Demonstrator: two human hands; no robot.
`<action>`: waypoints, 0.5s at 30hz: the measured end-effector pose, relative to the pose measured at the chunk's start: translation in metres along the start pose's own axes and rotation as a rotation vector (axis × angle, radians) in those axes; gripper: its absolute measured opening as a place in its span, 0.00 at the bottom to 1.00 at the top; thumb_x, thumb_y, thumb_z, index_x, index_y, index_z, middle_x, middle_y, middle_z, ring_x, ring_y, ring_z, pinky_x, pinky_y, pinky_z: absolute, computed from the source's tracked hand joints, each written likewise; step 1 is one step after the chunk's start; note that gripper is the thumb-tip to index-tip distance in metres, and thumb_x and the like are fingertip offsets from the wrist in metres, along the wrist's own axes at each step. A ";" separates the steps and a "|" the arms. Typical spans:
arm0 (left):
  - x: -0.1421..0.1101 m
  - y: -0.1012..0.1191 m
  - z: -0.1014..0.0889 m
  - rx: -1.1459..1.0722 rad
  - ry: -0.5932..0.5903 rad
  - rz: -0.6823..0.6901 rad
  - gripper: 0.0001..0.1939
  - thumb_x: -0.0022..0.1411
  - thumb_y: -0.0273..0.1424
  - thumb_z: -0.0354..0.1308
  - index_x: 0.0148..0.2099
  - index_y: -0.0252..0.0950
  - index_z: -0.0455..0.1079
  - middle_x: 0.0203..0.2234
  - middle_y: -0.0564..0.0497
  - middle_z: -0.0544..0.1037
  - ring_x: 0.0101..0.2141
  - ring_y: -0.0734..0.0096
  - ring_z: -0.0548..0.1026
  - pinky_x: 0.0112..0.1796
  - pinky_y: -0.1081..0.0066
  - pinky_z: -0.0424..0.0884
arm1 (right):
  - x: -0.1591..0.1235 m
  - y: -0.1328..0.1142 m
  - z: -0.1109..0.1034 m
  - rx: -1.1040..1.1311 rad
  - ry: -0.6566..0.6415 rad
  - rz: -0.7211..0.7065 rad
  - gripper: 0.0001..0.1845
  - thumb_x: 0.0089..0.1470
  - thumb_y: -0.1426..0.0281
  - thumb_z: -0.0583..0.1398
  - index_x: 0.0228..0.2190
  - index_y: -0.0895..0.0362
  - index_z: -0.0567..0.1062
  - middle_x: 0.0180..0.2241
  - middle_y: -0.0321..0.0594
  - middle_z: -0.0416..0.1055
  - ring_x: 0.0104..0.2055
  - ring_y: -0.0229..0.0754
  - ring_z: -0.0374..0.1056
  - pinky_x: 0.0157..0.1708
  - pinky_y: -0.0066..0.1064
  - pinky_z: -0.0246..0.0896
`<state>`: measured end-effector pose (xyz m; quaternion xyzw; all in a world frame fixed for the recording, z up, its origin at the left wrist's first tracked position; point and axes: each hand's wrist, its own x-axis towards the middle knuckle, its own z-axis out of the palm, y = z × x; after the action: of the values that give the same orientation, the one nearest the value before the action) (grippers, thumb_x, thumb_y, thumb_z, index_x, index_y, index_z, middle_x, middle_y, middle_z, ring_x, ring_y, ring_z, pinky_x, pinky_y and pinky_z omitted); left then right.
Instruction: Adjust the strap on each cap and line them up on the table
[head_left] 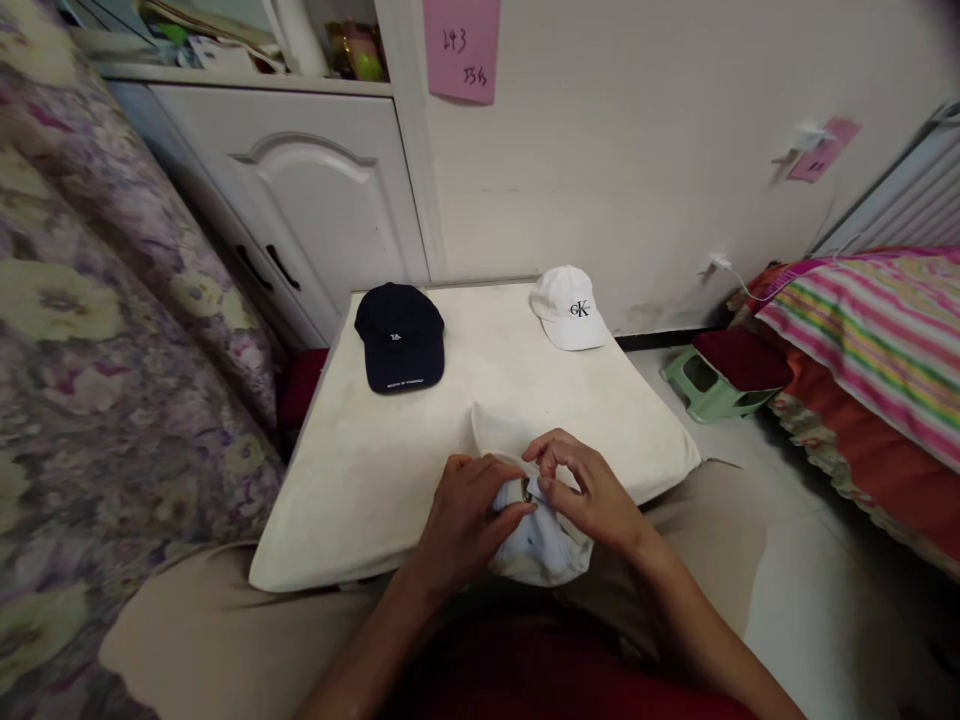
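A pale white cap (544,545) lies at the near edge of a cream-covered table (375,470), its brim pointing away from me. My left hand (465,515) and my right hand (581,490) both pinch the strap and small buckle at the cap's back. Both hands have their fingers closed on it. Farther back on the table sit a dark navy cap (400,335) on the left and a white cap with black letters (568,306) on the right, both untouched.
A flowered sofa cover (97,330) runs along the left. White cupboard doors (307,200) and a wall stand behind the table. On the right are a small green stool (709,385) and a bed with a striped blanket (870,330). My knees are under the table's front edge.
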<state>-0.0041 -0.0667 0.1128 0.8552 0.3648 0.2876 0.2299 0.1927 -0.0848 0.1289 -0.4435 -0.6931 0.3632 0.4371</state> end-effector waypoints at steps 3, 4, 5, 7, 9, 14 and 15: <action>0.000 0.000 0.000 0.031 0.012 0.039 0.10 0.64 0.37 0.60 0.46 0.40 0.70 0.39 0.50 0.80 0.40 0.63 0.75 0.42 0.61 0.60 | 0.000 -0.002 0.000 -0.046 0.006 -0.004 0.10 0.50 0.80 0.58 0.24 0.54 0.64 0.40 0.42 0.70 0.43 0.45 0.68 0.44 0.36 0.61; 0.000 0.000 0.000 0.038 0.013 0.047 0.10 0.64 0.36 0.60 0.46 0.40 0.70 0.38 0.50 0.80 0.39 0.63 0.75 0.42 0.62 0.59 | 0.000 -0.002 0.001 -0.060 0.008 -0.003 0.11 0.49 0.80 0.57 0.24 0.54 0.64 0.40 0.42 0.70 0.43 0.45 0.68 0.45 0.36 0.61; 0.001 0.000 0.000 0.045 0.014 0.052 0.10 0.64 0.36 0.60 0.46 0.40 0.70 0.38 0.50 0.80 0.39 0.63 0.75 0.41 0.62 0.59 | 0.000 -0.003 0.001 -0.072 0.009 -0.003 0.11 0.49 0.81 0.57 0.24 0.54 0.64 0.40 0.42 0.70 0.43 0.45 0.68 0.45 0.36 0.61; 0.001 0.001 0.000 0.059 0.022 0.057 0.10 0.64 0.36 0.60 0.46 0.39 0.70 0.39 0.49 0.80 0.39 0.63 0.75 0.41 0.62 0.59 | -0.001 -0.004 0.001 -0.096 0.009 -0.006 0.11 0.49 0.81 0.57 0.25 0.54 0.64 0.41 0.42 0.70 0.44 0.45 0.68 0.45 0.36 0.61; 0.002 0.002 0.000 0.070 0.018 0.061 0.10 0.64 0.35 0.60 0.46 0.39 0.70 0.39 0.49 0.80 0.39 0.62 0.75 0.41 0.61 0.58 | -0.001 -0.004 0.001 -0.121 0.006 -0.011 0.11 0.49 0.81 0.57 0.25 0.54 0.63 0.41 0.42 0.70 0.44 0.45 0.68 0.45 0.37 0.62; 0.003 0.006 -0.002 0.093 -0.030 0.063 0.10 0.64 0.34 0.60 0.47 0.40 0.69 0.39 0.49 0.80 0.40 0.62 0.75 0.41 0.61 0.57 | -0.002 -0.005 0.000 -0.153 -0.037 -0.004 0.11 0.48 0.82 0.57 0.25 0.54 0.63 0.40 0.42 0.69 0.42 0.44 0.68 0.43 0.36 0.62; 0.003 0.006 -0.002 0.098 -0.037 0.063 0.10 0.64 0.34 0.60 0.47 0.40 0.69 0.40 0.49 0.80 0.40 0.62 0.76 0.41 0.61 0.57 | -0.001 -0.005 -0.001 -0.153 -0.053 -0.003 0.11 0.48 0.82 0.56 0.25 0.54 0.63 0.40 0.41 0.69 0.42 0.43 0.68 0.43 0.35 0.62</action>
<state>-0.0006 -0.0676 0.1188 0.8817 0.3472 0.2603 0.1852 0.1927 -0.0877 0.1336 -0.4648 -0.7308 0.3200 0.3840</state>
